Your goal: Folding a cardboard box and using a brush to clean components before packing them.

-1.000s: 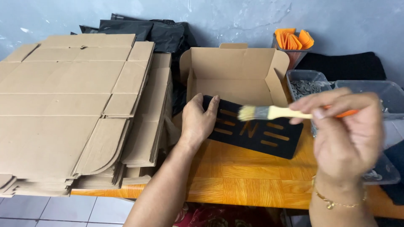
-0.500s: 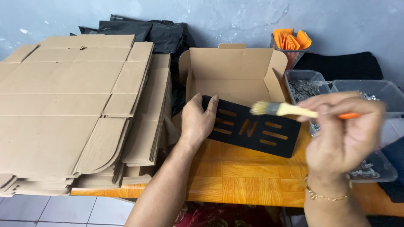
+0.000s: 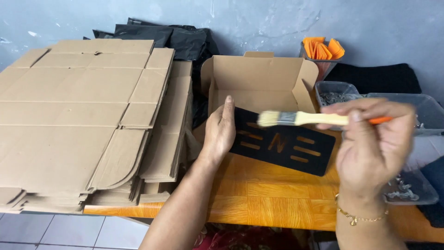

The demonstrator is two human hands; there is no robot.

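1. Centrally, a flat black panel [image 3: 282, 148] with slot-shaped cut-outs lies on the orange wooden table [image 3: 273, 199], just right of mid-frame, its upper edge against the front of an open cardboard box [image 3: 259, 85].

2. Pressing on the panel's left end, the left hand [image 3: 221, 132] lies flat, fingers together and pointing toward the top of the frame; it pins the panel down and grips nothing.

3. Closed around the orange handle of a small paintbrush [image 3: 300, 119], the right hand [image 3: 370, 148] sits at the right of the frame, motion-blurred; the pale bristles hover over the panel's upper left part, and whether they touch it cannot be told.

4. Judging by its thin, even edge, the panel looks stiff and light, and its smooth face probably slides easily on the wood, so it is best taken by an end or a long edge rather than across the cut-outs.

5. Equally light, the brush is best held along the handle, clear of its soft bristles.

6. Filling the left of the frame, a tall stack of flattened cartons [image 3: 88, 120] stands beside the box.

7. Behind, at upper right, an orange-filled holder [image 3: 323, 50] stands near clear plastic tubs [image 3: 407, 111] of small dark parts.
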